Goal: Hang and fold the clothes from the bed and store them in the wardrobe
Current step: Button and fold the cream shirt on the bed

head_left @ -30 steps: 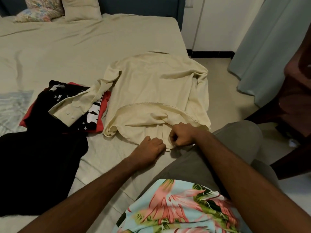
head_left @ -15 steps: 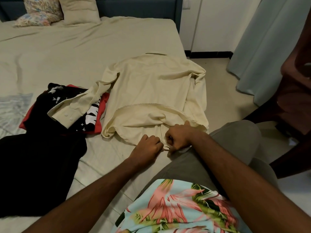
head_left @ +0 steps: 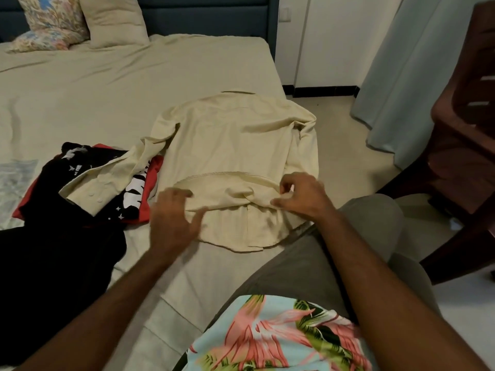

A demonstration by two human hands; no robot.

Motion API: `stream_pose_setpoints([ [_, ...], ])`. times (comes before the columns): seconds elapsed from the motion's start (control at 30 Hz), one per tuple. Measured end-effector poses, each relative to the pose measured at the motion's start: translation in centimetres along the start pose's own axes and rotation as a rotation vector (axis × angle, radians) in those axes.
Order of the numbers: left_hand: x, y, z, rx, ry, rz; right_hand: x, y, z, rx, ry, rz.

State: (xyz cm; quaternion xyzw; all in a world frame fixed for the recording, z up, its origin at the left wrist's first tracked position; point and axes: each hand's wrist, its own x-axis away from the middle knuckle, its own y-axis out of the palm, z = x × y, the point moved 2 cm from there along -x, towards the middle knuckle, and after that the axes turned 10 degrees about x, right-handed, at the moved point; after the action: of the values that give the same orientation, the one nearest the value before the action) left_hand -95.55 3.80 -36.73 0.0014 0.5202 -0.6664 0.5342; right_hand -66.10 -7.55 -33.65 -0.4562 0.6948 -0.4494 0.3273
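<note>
Bedsheet (head_left: 112, 97) fills most of my view, a pale beige cotton, creased in long soft ridges, with two pillows (head_left: 80, 20) at the far end against a dark blue padded headboard (head_left: 203, 17). Beyond the bed's right edge the floor (head_left: 345, 145) is pale tile, a grey-blue curtain (head_left: 401, 76) hangs in loose folds, and a dark wooden chair (head_left: 466, 135) stands at the right.

On the bed near its right edge lies the cream shirt (head_left: 235, 145), back up, collar away from me, its hem turned up in a rumpled fold nearest me. The cloth looks thin and smooth. One sleeve runs left, its buttoned cuff lying over a red and black printed top (head_left: 139, 194). Touching that top, at the left edge, is a heap of black cloth (head_left: 53, 263), matte and shapeless.

My left hand (head_left: 171, 223) is over the shirt's lower left hem, fingers spread and loose, gripping nothing; it is blurred, so I cannot tell whether it touches the cloth. My right hand (head_left: 302, 196) is at the folded hem on the right, fingers bent at the fold; whether they pinch the cloth I cannot tell.

My grey-trousered knee (head_left: 334, 250) rests by the bed, below it my floral shirt (head_left: 281, 336).
</note>
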Motion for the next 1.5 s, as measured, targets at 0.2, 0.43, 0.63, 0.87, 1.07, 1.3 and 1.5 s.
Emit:
stream_pose_setpoints([
  [0.2,-2.1,-2.4,-7.3,-0.206,-0.465,-0.452,0.1,-0.5,3.9,0.570,0.081,-0.286],
  [0.43,-1.2,-1.4,-7.4,0.004,-0.352,-0.301,0.0,-1.2,3.9,0.574,0.030,-0.277],
  [0.63,-0.9,-4.4,-7.6,0.005,0.096,-0.381,0.2,-1.1,4.2,0.576,-0.003,-0.327],
  [0.87,1.2,-7.0,-9.5,-0.110,0.302,-0.585,0.2,-0.4,5.8,0.581,0.213,-0.332],
  [1.07,2.3,-8.4,-12.1,-0.059,0.276,-0.725,1.0,-1.0,6.7,0.510,0.327,-0.322],
  [1.3,1.3,-8.1,-8.8,0.093,-0.041,-0.472,1.2,-0.8,7.1,0.374,0.400,-0.225],
  [1.5,-1.5,-3.2,-5.6,-0.366,-0.581,-0.396,0.0,-0.1,7.6,0.293,0.464,-0.261],
])
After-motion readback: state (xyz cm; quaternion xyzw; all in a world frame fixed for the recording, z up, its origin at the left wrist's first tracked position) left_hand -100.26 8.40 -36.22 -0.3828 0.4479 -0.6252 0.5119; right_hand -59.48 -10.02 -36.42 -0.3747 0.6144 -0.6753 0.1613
